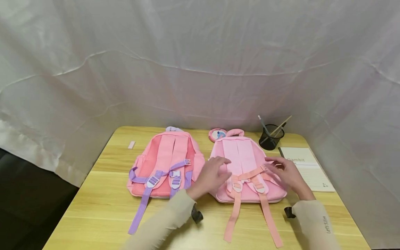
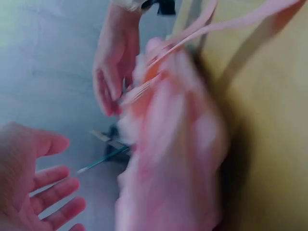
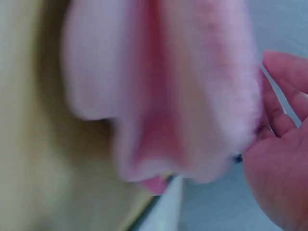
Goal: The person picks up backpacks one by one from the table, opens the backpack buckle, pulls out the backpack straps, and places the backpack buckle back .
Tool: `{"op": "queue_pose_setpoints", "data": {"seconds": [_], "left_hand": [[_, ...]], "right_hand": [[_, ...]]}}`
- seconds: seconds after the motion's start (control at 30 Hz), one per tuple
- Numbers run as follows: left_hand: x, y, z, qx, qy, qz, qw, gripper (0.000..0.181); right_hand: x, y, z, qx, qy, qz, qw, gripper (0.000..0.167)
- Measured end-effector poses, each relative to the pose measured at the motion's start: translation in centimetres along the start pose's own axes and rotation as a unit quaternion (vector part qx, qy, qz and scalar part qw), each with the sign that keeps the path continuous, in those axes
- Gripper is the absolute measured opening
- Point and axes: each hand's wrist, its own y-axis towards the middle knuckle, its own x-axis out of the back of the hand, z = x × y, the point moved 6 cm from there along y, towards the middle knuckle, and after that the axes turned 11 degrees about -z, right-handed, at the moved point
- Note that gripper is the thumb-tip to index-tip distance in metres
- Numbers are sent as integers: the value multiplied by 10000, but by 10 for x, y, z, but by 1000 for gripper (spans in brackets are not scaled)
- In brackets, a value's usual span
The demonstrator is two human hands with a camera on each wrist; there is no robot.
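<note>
A light pink backpack [image 1: 239, 156] lies back side up on the table, its orange straps [image 1: 235, 217] trailing toward the front edge. Over its left side hovers my left hand [image 1: 212, 175], fingers apart and loosely bent; the left wrist view shows nothing in this hand [image 2: 43, 187]. My right hand [image 1: 289, 172] is at the bag's right side, close to the end of the orange chest strap [image 1: 251, 173]. Its fingers [image 3: 279, 113] look relaxed beside the blurred bag [image 3: 163, 96]; whether they touch it is hard to tell.
Left of it lies a coral backpack [image 1: 173, 149] with purple straps [image 1: 142, 211]. Behind on the right stand a black mesh pen cup [image 1: 268, 141] and a notebook [image 1: 312, 175]. A small pale piece [image 1: 131, 144] lies far left. Curtains [image 1: 200, 69] surround the table [image 1: 103, 198].
</note>
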Motion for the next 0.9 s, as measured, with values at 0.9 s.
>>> {"op": "queue_pose_setpoints", "data": {"seconds": [0.9], "left_hand": [[230, -31, -8, -3245, 3879, -2466, 8267, 53]], "right_hand": [[69, -23, 186, 4553, -1543, -3109, 8199, 38]]}}
